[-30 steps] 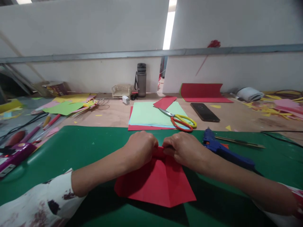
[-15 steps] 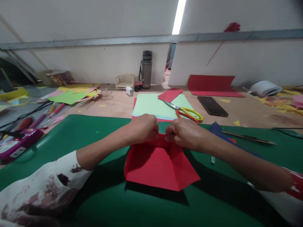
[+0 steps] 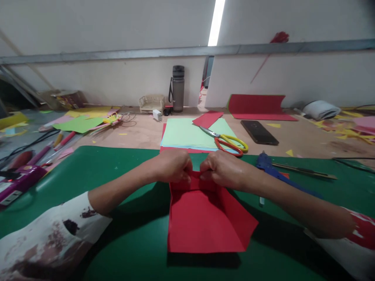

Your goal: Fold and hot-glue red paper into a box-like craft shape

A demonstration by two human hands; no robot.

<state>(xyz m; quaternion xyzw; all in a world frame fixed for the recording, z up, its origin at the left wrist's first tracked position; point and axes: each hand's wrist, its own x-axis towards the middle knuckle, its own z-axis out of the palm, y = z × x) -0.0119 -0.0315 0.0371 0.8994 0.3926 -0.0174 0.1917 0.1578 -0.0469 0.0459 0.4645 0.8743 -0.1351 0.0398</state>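
A red folded paper [image 3: 205, 222] is held between my two hands above the green mat [image 3: 131, 242]. Its sides are bent up like the walls of a shallow box, and the near end lies open and flat. My left hand [image 3: 175, 166] pinches the far folded edge at its left part. Close beside it, my right hand [image 3: 221, 168] pinches the same edge on the right. Both sets of fingers are closed on the paper, and the fingertips partly hide the fold.
Scissors [image 3: 231, 144] lie on pale green sheets [image 3: 187, 132] just beyond my hands. A blue glue gun [image 3: 265, 162] and a cutter [image 3: 304, 170] are near my right forearm. Farther back are a phone [image 3: 259, 132], a bottle [image 3: 178, 91] and a red folded sheet [image 3: 258, 106]. A purple power strip [image 3: 20, 183] sits left.
The near end of the red paper has swung down and toward me, so more of its flat inside shows. Both hands keep their pinch and sit slightly lower in view.
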